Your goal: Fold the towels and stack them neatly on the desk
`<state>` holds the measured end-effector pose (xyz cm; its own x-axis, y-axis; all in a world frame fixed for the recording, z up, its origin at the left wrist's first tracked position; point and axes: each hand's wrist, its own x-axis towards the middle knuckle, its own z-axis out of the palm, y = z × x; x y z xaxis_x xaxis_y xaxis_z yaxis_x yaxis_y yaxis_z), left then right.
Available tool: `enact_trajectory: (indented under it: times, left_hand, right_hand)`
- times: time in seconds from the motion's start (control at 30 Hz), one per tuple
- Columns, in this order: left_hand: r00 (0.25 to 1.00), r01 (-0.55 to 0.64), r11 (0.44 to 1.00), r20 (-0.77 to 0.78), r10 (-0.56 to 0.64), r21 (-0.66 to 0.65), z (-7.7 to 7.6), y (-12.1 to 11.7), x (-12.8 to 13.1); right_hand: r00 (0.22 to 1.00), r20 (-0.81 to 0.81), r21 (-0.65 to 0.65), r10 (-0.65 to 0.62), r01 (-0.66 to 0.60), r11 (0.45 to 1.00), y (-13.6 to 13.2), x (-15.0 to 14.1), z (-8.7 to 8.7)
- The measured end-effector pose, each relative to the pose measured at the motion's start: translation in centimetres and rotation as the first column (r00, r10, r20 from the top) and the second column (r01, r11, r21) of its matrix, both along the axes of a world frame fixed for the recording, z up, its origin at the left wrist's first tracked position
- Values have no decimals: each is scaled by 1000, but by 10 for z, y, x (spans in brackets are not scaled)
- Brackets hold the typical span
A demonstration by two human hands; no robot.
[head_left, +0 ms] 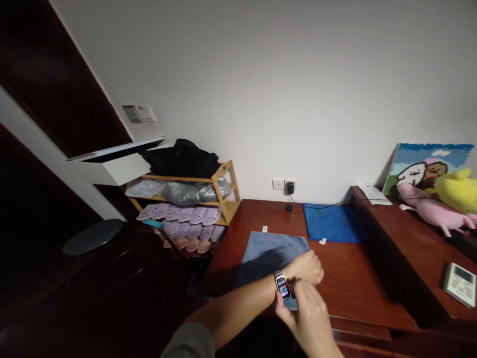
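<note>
A smartwatch (282,287) with a lit screen and a metal band sits on my left wrist. My left hand (307,267) is curled into a loose fist over the grey-blue cloth (276,248), with nothing visible in it. From the lower right, my right hand (307,311) reaches to the watch; its thumb is at the near edge of the case and its bent fingers are at the other side, gripping it. The cloth lies flat on the reddish-brown wooden desk (350,278), partly hidden by my forearm and hands.
A blue cloth (331,223) lies farther back, near a black plug (290,188) on the wall. Plush toys (432,211) and a calculator-like device (460,284) rest on the raised right side. Left stands a wooden rack (227,199) with slippers (186,214) and a black bag (182,159).
</note>
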<state>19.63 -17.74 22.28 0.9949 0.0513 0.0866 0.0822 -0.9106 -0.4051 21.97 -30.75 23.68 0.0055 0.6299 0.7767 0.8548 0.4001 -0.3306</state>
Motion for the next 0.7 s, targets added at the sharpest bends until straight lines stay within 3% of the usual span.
enact_trajectory:
  times: [0.2, 0.37, 0.5, 0.6, 0.7]
  left_hand:
    - [1000, 12, 999, -19, -12, -33, -6, 7, 7]
    - [999, -35, 978, 26, 41, -204, -41, 10, 8]
    - [988, -101, 938, 80, 135, -332, -83, -13, -2]
    - [976, -171, 920, 65, 206, -354, -124, -36, -13]
    - [961, -215, 911, 87, 261, -353, -171, -50, -16]
  right_hand:
    - [999, -28, -12, 21, -21, 1000, 5, 6, -2]
    - [992, -91, -103, 92, -101, 990, 7, 18, -14]
    - [958, -281, -297, 55, -141, 944, 40, 67, -56]
    - [940, -330, -492, -83, -96, 865, 97, 119, -101]
    - [972, -215, -649, -99, -66, 758, 163, 157, -140]
